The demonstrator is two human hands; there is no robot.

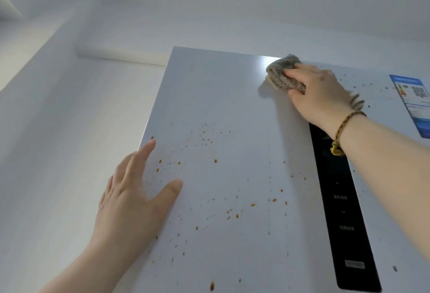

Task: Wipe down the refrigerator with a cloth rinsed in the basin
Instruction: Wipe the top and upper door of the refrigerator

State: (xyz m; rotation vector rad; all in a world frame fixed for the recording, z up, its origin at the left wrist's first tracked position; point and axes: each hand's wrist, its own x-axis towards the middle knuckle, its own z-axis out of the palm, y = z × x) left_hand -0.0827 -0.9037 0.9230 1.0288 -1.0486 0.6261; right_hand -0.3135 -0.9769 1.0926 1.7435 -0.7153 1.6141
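**A:** What's in front of you?

**B:** White wall [69,106] on the left, and the refrigerator [221,106] door fills the rest. My left hand [132,195] rests flat against the door's left edge, fingers straight and spread, holding nothing.

**A:** And the dirt?

**B:** Brown spots [215,160] are scattered over the middle of the door, from beside that thumb across to the black control strip [344,211].

**A:** Where's the cloth?

**B:** The cloth [282,76] is high up, just under the door's top edge. It's bunched and pressed to the surface, with my right hand [323,92] curled over it and gripping it. A blue label [414,102] sits at the far right. I can't see the basin.

**A:** So which way next?

**B:** Most of the spots lie below and left of the cloth, toward my left hand. That hand is nearer but has no cloth, so I reckon the right one has to sweep down and leftward.
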